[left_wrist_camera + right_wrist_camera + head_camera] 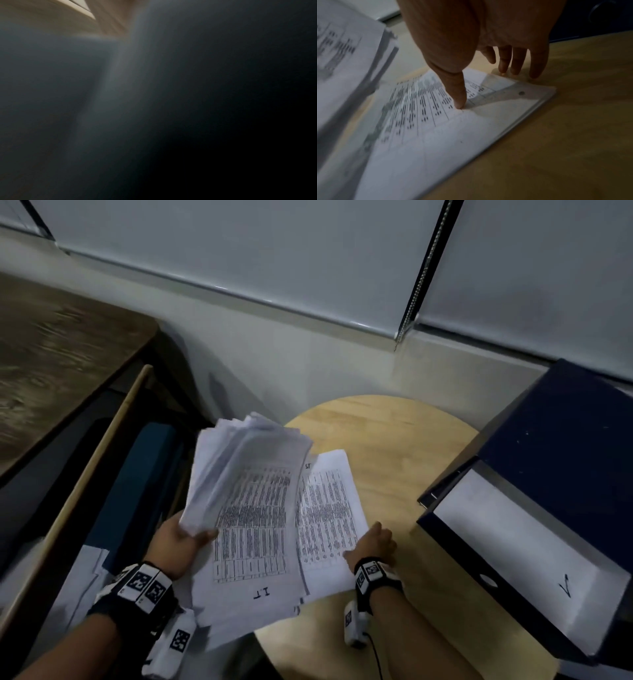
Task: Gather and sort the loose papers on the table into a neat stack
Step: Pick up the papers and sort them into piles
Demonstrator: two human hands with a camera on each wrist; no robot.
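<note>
Gripping a thick sheaf (239,474) of printed sheets, my left hand (178,542) has its thumb over the lower left edge and lifts that bundle clear, its top fanned and curling away from me; my left wrist view is only dark blur, so I cannot tell how the fingers lie beneath. My right hand (375,544) pins a flat page (329,518) to the table (394,440): in the wrist view the thumb (458,94) presses straight down on the printed grid while the other fingers (518,60) reach past the page's far edge with their tips at the wood, spread and holding nothing. Under the sheaf lies a sheet marked "11" (253,583), hanging over the table's near left rim and overlapping the page. More paper (82,583) lies low at my left, off the table. At my right a dark blue box file (565,474) sits open against the table's edge, a white sheet inside. Farther left stands a dark wood desk (61,354); beyond everything, window blinds (274,251) with a bead chain (424,268).
</note>
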